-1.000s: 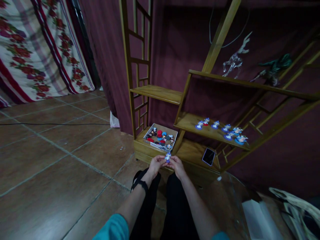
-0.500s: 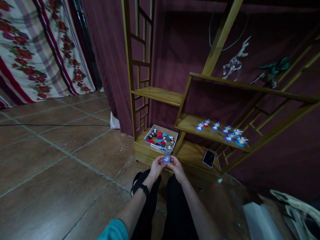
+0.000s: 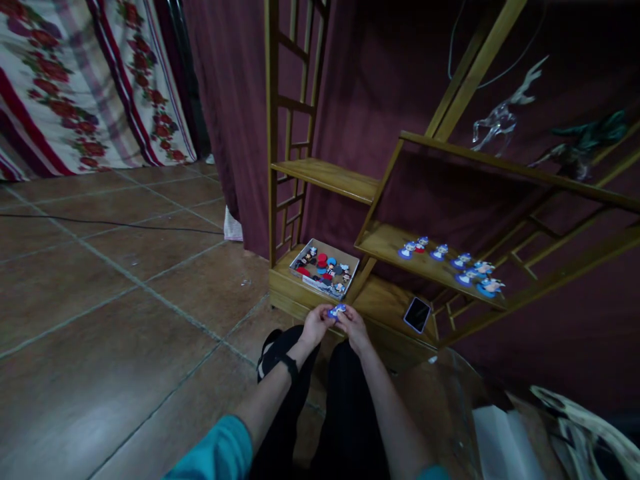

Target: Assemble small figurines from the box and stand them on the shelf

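Partly, my left grip (image 3: 315,325) and right grip (image 3: 355,327) hide the blue-and-white figurine (image 3: 339,311) they pinch; just beyond sits a figurine-filled box (image 3: 315,285).

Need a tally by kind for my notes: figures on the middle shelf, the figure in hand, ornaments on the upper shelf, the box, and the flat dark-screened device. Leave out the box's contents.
Small figures on the middle shelf: 7
Held figure, in the left hand and right hand: 1
Ornaments on the upper shelf: 2
Box: 1
Device: 1
Total: 12
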{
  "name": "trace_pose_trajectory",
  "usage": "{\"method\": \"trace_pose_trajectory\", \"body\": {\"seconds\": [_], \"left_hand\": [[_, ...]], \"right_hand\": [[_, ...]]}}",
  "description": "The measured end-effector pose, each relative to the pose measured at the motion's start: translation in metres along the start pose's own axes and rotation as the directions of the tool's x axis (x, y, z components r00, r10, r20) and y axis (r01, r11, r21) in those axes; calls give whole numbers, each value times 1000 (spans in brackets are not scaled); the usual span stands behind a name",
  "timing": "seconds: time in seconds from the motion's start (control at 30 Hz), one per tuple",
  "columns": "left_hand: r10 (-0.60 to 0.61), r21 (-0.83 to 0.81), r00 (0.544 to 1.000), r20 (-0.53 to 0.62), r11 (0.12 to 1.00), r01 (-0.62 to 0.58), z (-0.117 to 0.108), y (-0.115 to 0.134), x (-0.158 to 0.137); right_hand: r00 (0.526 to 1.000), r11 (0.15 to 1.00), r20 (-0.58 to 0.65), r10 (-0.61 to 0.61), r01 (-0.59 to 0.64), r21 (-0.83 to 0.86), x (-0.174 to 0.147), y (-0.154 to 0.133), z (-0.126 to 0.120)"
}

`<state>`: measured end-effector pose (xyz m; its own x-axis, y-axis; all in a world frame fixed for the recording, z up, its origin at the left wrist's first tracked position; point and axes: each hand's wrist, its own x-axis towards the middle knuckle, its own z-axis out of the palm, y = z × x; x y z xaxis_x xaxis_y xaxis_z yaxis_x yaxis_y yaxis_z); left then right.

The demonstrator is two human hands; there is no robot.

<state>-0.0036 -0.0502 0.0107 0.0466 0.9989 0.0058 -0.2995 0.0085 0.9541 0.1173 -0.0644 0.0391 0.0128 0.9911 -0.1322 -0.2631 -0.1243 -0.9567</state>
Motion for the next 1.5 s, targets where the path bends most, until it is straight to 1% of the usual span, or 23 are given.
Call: {"method": "trace_pose_trajectory", "body": {"seconds": [0.2,0.33,0.47,0.57,0.63,0.7,0.83,0.97,1.03,1.1,1.23,1.37,1.5], "left_hand": [[-18,-18,1000,-4,1000,17,0,-7,0],[-35,-28,999,-1,999,35,0,-7,0],[-65,-92,998,4,994,65,1,-2,-2],[-85,-151,996,-1,985,83,3,5,-5],[-114,-196,993,12,974,114,4,12,-7],[-166,-254,985,44,952,171,3,18,-10],[-268,-362,957,110,886,290,-1,27,-12],[-312,-398,938,150,849,347,-7,31,-10],[-323,-402,932,166,840,363,-8,30,-9],[-328,-404,930,164,838,367,-9,29,-8],[-315,-402,941,124,851,338,-6,28,-7],[-283,-396,952,120,865,307,-3,28,-6],[-257,-398,957,135,870,290,-3,29,-5]], "right_hand": [[999,1000,50,-3,3,-10,0,0,-4],[999,1000,35,-10,11,-23,1,4,-7],[999,999,48,-20,22,-32,0,5,-6],[999,999,19,-46,46,-28,-1,5,-2],[998,998,-1,-61,61,-32,-2,6,1],[998,998,5,-63,63,-22,-3,6,5],[999,996,24,-42,40,74,-6,8,10],[999,992,-27,-22,25,127,-6,9,11],[999,989,-22,-25,28,145,-5,9,10],[999,987,-1,-33,32,155,-4,9,10],[997,989,25,-67,63,131,-2,8,8],[994,990,0,-112,112,90,2,10,7],[980,980,-20,-198,199,24,4,12,7]]}}
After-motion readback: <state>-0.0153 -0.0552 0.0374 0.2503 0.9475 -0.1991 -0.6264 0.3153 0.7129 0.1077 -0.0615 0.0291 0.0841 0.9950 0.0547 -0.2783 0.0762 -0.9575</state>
